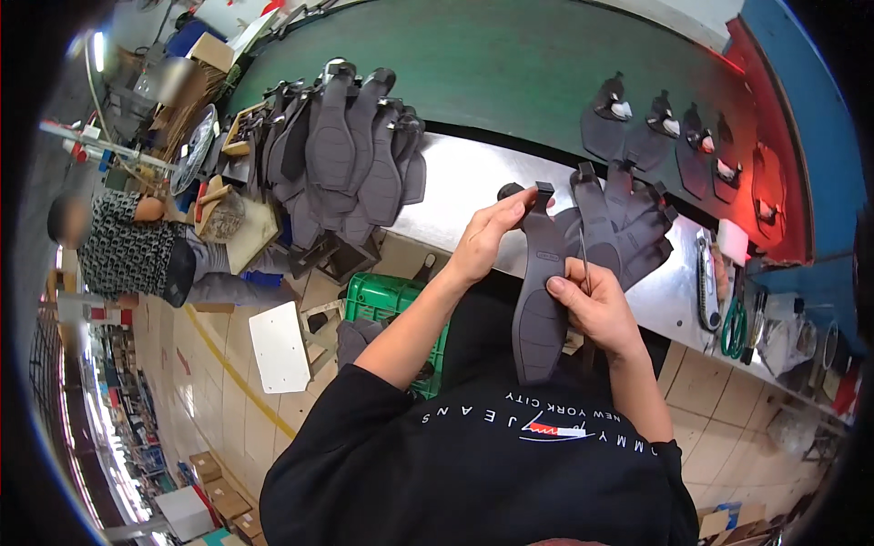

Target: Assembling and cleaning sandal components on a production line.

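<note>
A dark grey padded piece (539, 305), wide and rounded at its near end and narrow toward a black square tip, hangs upright in front of my chest. Near that narrow tip, my left hand (492, 235) is closed on the piece, its fingers pointing away from me. My right hand (598, 309) is closed at the piece's right edge, thumb against its face. A thin metal pointed tool (584, 247) rises from the right hand's fingers; its exact kind is unclear. Just beyond lie several like pieces (599, 227), fanned out on the metal table edge.
A pile of such pieces (353, 150) lies at left. More rest on the green conveyor belt (492, 64) at right. Scissors with green handles (734, 329) and a utility knife (707, 282) lie rightward. A green crate (382, 296) stands below; a co-worker (127, 246) is at far left.
</note>
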`<act>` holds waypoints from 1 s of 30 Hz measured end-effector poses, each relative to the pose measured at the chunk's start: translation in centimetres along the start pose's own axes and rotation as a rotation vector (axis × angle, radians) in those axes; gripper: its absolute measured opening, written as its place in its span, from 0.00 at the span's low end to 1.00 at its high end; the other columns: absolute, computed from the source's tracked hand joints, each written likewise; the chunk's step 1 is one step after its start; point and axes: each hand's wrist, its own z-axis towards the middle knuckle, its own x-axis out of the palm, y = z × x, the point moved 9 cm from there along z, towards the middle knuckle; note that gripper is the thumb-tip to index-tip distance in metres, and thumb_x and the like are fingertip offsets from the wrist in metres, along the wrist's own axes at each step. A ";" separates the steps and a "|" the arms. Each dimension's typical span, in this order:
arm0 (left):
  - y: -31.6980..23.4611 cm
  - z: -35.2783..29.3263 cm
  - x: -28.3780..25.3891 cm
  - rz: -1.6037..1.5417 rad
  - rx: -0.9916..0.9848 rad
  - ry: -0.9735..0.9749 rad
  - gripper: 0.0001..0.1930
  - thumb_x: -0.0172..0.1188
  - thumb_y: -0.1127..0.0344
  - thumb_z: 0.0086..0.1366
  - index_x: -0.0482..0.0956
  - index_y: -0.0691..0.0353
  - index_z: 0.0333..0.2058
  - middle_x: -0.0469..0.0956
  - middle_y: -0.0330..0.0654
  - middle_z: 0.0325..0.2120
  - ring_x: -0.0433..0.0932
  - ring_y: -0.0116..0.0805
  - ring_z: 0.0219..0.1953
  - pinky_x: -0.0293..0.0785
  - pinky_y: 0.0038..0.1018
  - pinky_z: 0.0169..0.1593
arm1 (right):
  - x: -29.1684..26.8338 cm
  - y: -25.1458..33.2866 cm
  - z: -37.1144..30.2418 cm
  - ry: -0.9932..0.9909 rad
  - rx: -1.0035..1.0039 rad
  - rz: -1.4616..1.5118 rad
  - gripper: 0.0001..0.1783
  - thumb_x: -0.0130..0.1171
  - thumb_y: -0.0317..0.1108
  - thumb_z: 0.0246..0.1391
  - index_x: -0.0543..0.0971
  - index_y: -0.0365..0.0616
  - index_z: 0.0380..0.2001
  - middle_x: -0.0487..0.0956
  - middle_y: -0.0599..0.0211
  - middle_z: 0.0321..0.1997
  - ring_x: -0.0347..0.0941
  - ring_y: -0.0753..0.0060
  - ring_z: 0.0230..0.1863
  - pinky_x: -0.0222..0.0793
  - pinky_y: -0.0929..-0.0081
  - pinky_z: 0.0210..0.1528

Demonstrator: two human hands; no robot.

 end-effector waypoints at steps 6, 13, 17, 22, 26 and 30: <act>2.1 -1.0 1.7 -0.034 -0.081 0.026 0.30 0.42 0.53 0.69 0.64 0.73 0.60 0.75 0.51 0.51 0.76 0.36 0.50 0.69 0.32 0.57 | 0.5 1.1 -0.9 0.007 -0.035 0.090 0.08 0.57 0.32 0.61 0.77 0.36 0.35 0.76 0.77 0.30 0.69 0.89 0.31 0.66 0.85 0.34; 2.9 -1.4 2.8 -0.181 -0.197 0.035 0.27 0.51 0.57 0.66 0.66 0.70 0.58 0.76 0.50 0.48 0.77 0.35 0.48 0.71 0.30 0.54 | 0.3 0.4 -0.9 -0.040 -0.078 0.100 0.08 0.56 0.31 0.61 0.75 0.37 0.31 0.75 0.80 0.29 0.69 0.89 0.30 0.66 0.84 0.33; 2.9 -1.8 2.9 -0.240 -0.373 0.095 0.41 0.72 0.68 0.50 0.61 0.75 0.60 0.76 0.45 0.47 0.74 0.31 0.49 0.69 0.28 0.55 | -1.3 2.9 -1.7 -0.286 -0.282 -0.651 0.11 0.57 0.36 0.59 0.74 0.38 0.31 0.74 0.57 0.25 0.74 0.67 0.27 0.68 0.70 0.33; 1.8 -0.9 2.3 -0.109 -0.227 0.191 0.41 0.70 0.71 0.45 0.66 0.66 0.60 0.74 0.38 0.46 0.73 0.29 0.49 0.68 0.25 0.53 | -13.6 7.4 -4.7 -1.026 -0.528 -0.775 0.12 0.47 0.35 0.62 0.76 0.42 0.43 0.77 0.50 0.30 0.76 0.48 0.36 0.68 0.56 0.38; 2.0 -1.7 4.2 0.019 -0.240 0.337 0.44 0.73 0.69 0.43 0.64 0.69 0.60 0.72 0.40 0.51 0.70 0.30 0.52 0.65 0.25 0.56 | -20.8 3.7 -4.2 -1.228 -0.348 -1.069 0.17 0.50 0.30 0.59 0.76 0.41 0.51 0.76 0.53 0.36 0.72 0.47 0.38 0.67 0.56 0.43; 1.8 -4.1 6.7 0.054 -0.229 0.491 0.44 0.72 0.65 0.43 0.62 0.69 0.60 0.69 0.43 0.54 0.68 0.31 0.56 0.61 0.26 0.60 | -19.7 5.5 -6.2 -1.150 -0.475 -1.281 0.15 0.57 0.29 0.53 0.80 0.40 0.44 0.76 0.57 0.38 0.69 0.52 0.45 0.65 0.60 0.48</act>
